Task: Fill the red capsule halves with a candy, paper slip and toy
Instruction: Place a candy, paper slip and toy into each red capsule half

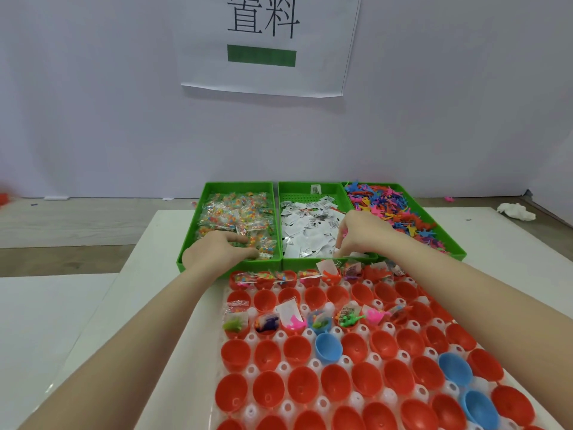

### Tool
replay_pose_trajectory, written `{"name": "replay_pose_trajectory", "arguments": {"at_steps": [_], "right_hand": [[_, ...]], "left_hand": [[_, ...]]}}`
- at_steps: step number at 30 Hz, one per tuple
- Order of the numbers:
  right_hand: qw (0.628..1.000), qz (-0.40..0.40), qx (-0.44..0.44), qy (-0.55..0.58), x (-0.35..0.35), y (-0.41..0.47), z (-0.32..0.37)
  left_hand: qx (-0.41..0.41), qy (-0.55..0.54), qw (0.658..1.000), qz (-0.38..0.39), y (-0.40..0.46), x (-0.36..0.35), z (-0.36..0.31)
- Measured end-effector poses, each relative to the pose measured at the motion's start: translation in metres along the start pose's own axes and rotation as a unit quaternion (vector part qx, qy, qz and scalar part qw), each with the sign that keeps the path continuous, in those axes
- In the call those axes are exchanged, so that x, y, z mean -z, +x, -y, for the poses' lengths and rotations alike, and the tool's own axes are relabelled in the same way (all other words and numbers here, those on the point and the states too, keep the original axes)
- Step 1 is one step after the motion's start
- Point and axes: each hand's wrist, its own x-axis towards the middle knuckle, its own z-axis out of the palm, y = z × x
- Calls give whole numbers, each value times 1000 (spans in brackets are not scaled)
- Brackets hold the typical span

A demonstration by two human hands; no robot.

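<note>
**Both hands reach into the supply trays above a grid of red capsule halves**

Nearest the viewer, a white holder tray (356, 398) on the table carries rows of open red capsule halves (304, 384), most of them empty, with a few blue halves (328, 346) mixed in. Further up, one row of halves holds small toys, candy packets and paper slips; the farthest row is partly filled too.

Beyond the holder stand three green trays side by side. The left hand (217, 252) lies in the candy tray (198, 212), fingers spread over the wrapped candies (238, 215); whether its grip has closed on one cannot be told. The right hand (359, 234) dips into the middle tray (294, 189), fingertips drawn together down among the paper slips (307, 234), seemingly pinching one, though the contact is hidden. The toy tray (434, 225), heaped with coloured figures (393, 206), sits at the right, untouched.

Risks: thin slips cling together, so two may lift at once. Slips stand tall in the filled halves and a passing forearm could knock them out. A blue half could be filled by mistake.
</note>
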Motion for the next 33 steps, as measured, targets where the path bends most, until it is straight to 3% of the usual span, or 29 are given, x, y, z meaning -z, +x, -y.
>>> {"name": "replay_pose_trajectory", "arguments": {"at_steps": [7,11,18,24,27,33], "right_hand": [[995,-33,1,93,6,-4,-6],[988,-115,7,104,8,-5,-12],[939,-285,29,189,13,-27,-18],[849,-224,32,477,22,-68,-13],[836,-180,66,514,24,-103,-7],[799,-147,89,576,27,-156,8]], "left_hand": [[-21,10,998,-60,1,-5,4],[-11,6,996,-86,0,-6,3],[-5,-123,986,-111,-2,-4,6],[-27,-286,950,-125,-14,5,3],[-31,-385,913,-132,-31,15,-10],[-96,-475,874,-36,-90,28,-53]]}}
